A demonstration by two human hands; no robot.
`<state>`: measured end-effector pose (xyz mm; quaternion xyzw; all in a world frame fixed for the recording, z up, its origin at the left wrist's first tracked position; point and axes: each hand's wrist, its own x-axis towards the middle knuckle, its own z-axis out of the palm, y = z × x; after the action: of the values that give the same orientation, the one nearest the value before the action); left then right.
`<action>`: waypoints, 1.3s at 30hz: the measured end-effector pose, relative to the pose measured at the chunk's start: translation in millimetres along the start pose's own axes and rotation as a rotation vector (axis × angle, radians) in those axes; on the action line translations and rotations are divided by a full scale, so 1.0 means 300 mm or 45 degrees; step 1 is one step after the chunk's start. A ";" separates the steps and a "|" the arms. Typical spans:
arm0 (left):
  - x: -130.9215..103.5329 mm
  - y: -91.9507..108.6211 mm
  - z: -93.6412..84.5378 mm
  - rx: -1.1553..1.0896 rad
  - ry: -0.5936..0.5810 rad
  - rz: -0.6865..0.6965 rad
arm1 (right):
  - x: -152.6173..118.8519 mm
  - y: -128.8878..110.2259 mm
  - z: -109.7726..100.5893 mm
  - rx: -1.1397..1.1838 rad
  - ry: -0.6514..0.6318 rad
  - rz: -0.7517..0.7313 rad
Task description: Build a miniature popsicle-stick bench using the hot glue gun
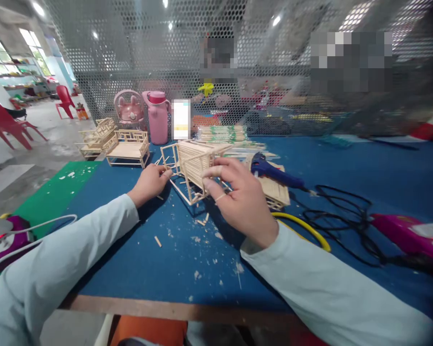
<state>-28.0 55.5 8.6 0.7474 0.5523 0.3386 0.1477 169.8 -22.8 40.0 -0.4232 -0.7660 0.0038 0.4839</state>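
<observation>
A small frame of thin wooden sticks (193, 166), with a slatted panel, is tilted on its side above the blue table. My left hand (152, 182) pinches its left edge between thumb and fingertips. On the other side my right hand (238, 194) grips the frame with thumb and bent fingers. Small stick pieces (159, 241) and whitish flecks lie on the table below. Behind my left hand stands a small wooden bench model (128, 148), with another stick model (98, 138) to its left.
A blue glue gun (276, 173) rests on a slatted piece (274, 192) at the right, its black cable (353, 216) coiled beyond. Bundled sticks (222, 133), a pink bottle (158, 117) and a lit screen (181, 119) stand before a perforated metal partition (130, 53).
</observation>
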 end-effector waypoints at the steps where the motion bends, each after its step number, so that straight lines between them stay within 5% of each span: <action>1: 0.000 -0.005 -0.001 0.017 0.009 -0.006 | -0.004 0.007 0.002 -0.039 -0.037 -0.046; 5: -0.038 0.008 -0.038 0.022 0.134 -0.017 | -0.041 0.029 0.019 -0.107 -0.055 -0.093; 8: -0.120 0.054 -0.062 -0.246 0.328 0.083 | -0.072 0.038 0.035 -0.086 -0.061 -0.010; 15: -0.265 0.095 0.002 -0.279 -0.175 0.265 | -0.098 0.018 0.020 -0.063 -0.130 0.229; 19: -0.256 0.102 0.004 -0.288 0.071 0.221 | -0.100 -0.029 -0.012 -0.067 -0.120 0.272; 23: -0.209 0.139 -0.002 -0.493 0.309 0.123 | -0.103 -0.040 0.009 0.328 -0.294 0.627; 30: -0.206 0.151 0.008 -0.670 0.179 0.017 | -0.096 -0.010 0.035 0.831 -0.414 1.072; 34: -0.287 0.180 -0.030 -0.533 -0.077 0.223 | -0.091 -0.027 0.026 1.069 -0.411 1.028; 39: -0.314 0.202 -0.033 -0.536 -0.222 0.079 | -0.098 -0.029 0.035 1.164 -0.394 0.937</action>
<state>-6.0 -54.1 19.6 0.7430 0.4314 0.3850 0.3371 161.5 -43.3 16.2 -0.4041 -0.5517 0.5608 0.4667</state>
